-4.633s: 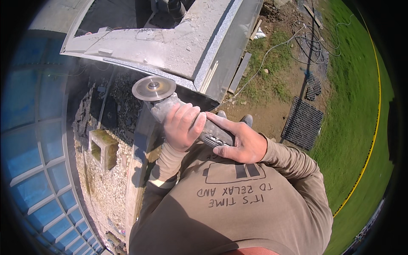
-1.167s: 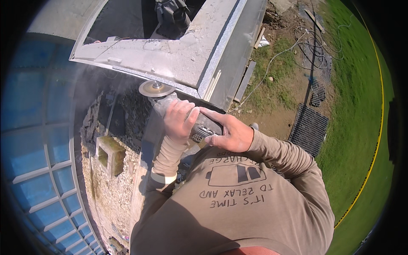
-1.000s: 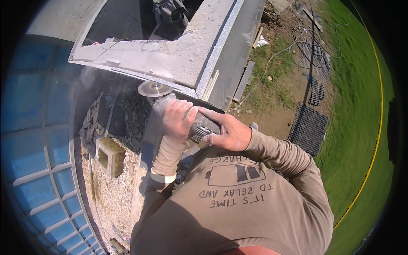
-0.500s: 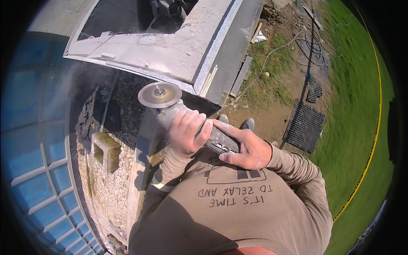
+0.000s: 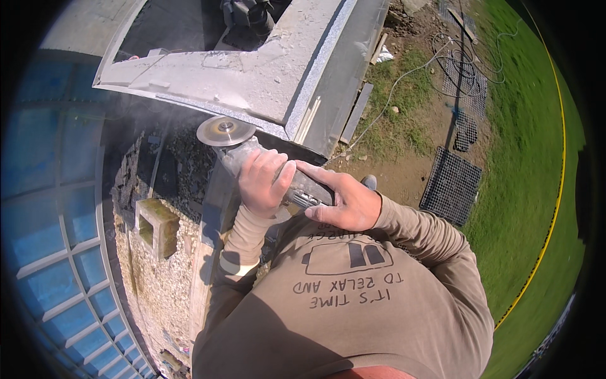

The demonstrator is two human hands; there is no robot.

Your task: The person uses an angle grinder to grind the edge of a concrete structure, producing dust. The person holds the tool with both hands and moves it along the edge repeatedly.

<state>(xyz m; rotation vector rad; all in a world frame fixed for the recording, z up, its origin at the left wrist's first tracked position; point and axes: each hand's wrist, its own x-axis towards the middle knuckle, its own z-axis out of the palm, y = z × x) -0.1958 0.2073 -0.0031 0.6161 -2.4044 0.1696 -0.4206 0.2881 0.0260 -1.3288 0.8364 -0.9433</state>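
Note:
Both of my hands are wrapped round a dusty angle grinder (image 5: pixel 309 188). My left hand (image 5: pixel 264 183) grips it behind the gear head, close to the disc. Farther back on the body, my right hand (image 5: pixel 348 199) is closed round the rear end, thumb along its vented side. The round cutting disc (image 5: pixel 225 132) faces up at the grinder's front and lies at the near edge of a pale stone slab (image 5: pixel 252 85). Whether the disc touches that edge I cannot tell. Dust covers the tool and my fingers.
A dark object (image 5: pixel 249 16) sits in the slab's opening. Gravel with a hollow concrete block (image 5: pixel 156 227) lies left, beside a blue-paned frame (image 5: pixel 50 252). On the right are a coiled cable (image 5: pixel 464 69), black grid mats (image 5: pixel 451 186), grass and a yellow tape (image 5: pixel 546 252).
Both hands and the grinder have shifted left and slightly away from me, along the slab's near edge. My grip on the grinder looks the same.

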